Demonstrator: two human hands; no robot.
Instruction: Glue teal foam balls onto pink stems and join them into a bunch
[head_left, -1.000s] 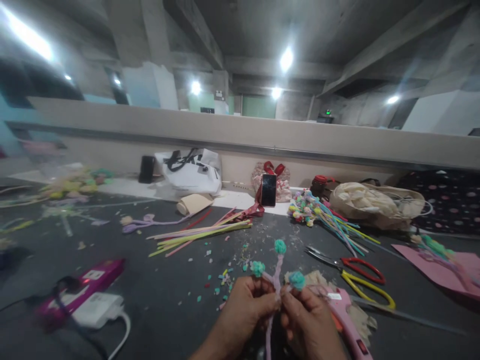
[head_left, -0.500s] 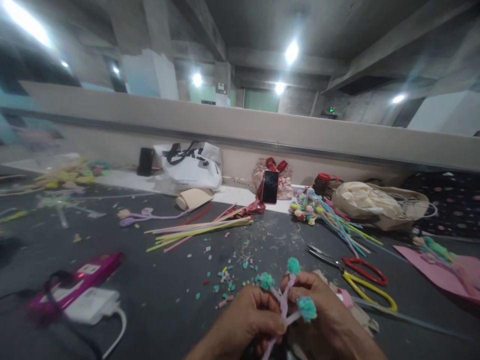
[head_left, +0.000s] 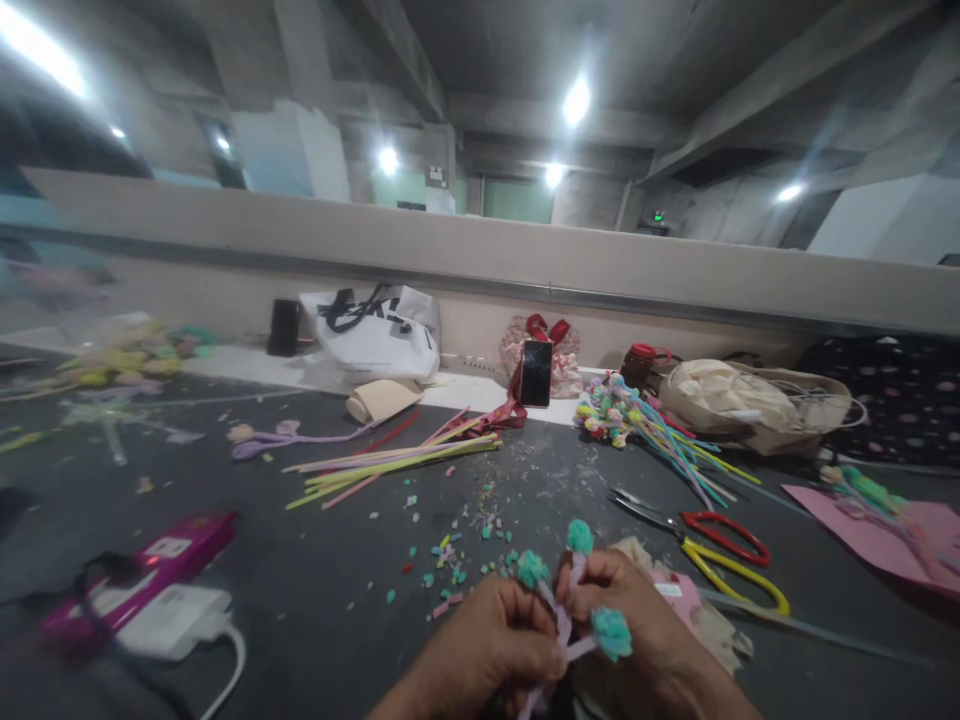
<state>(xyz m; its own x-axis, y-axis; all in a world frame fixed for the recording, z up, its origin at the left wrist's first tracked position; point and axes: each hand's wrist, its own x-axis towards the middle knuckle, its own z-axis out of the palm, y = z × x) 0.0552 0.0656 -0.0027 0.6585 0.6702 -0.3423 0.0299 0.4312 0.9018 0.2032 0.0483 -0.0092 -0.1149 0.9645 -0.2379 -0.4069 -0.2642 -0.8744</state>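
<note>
Between my hands is a pipe-cleaner flower sprig [head_left: 564,628] with pale lilac stems and three teal fuzzy heads. My left hand [head_left: 501,640] pinches the stems low down, where they join. Fingers of my right hand [head_left: 626,612] are closed on the upper stem, just under the top teal head [head_left: 580,537]. A second teal head [head_left: 532,568] stands above my left fingers, and the third teal head [head_left: 612,634] sticks out in front of my right hand. The lower stem runs down out of view, partly hidden by my left hand.
Scissors [head_left: 697,540] with red and yellow handles lie right of my hands. Loose pipe cleaners [head_left: 397,468] and coloured clippings [head_left: 450,565] lie ahead. A bundle of fuzzy flowers [head_left: 619,410] sits near a propped phone [head_left: 536,373]. A magenta power strip [head_left: 180,550] is at left.
My right fingers have shifted slightly down and left along the upper stem, and the top teal head sits a little lower. The whole view has shifted slightly; my left hand keeps its pinch.
</note>
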